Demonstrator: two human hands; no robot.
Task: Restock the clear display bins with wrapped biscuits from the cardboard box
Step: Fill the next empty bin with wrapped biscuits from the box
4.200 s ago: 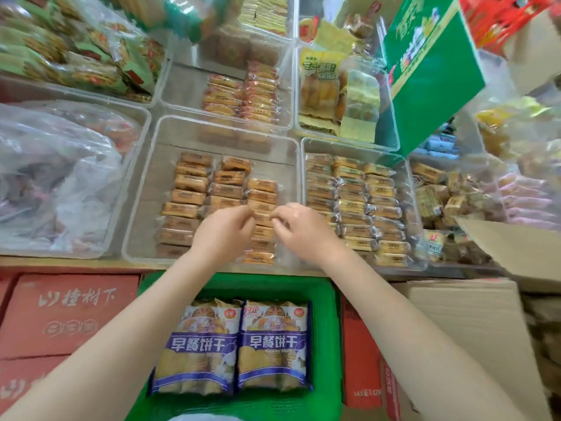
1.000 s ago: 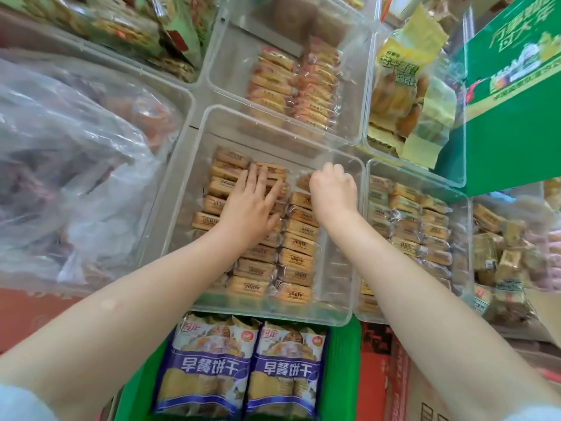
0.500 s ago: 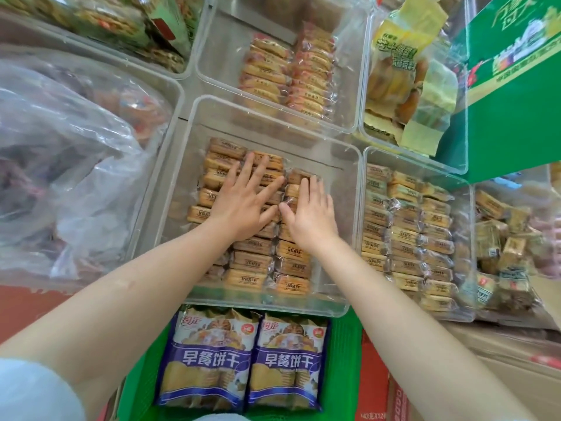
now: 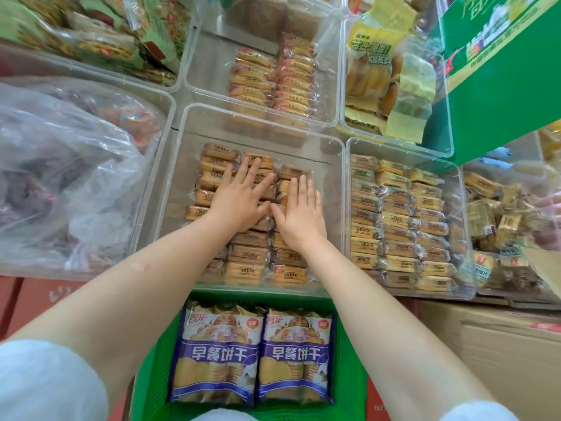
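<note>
Both flat hands [image 4: 243, 199] press biscuits [image 4: 252, 253]; bin [image 4: 334, 165] right side bare.

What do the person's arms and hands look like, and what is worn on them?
Both forearms are bare. The left hand and right hand wear no gloves, and no rings or watch are visible. A pale, whitish short sleeve covers the left upper arm; a similar sleeve edge shows on the right.
</note>
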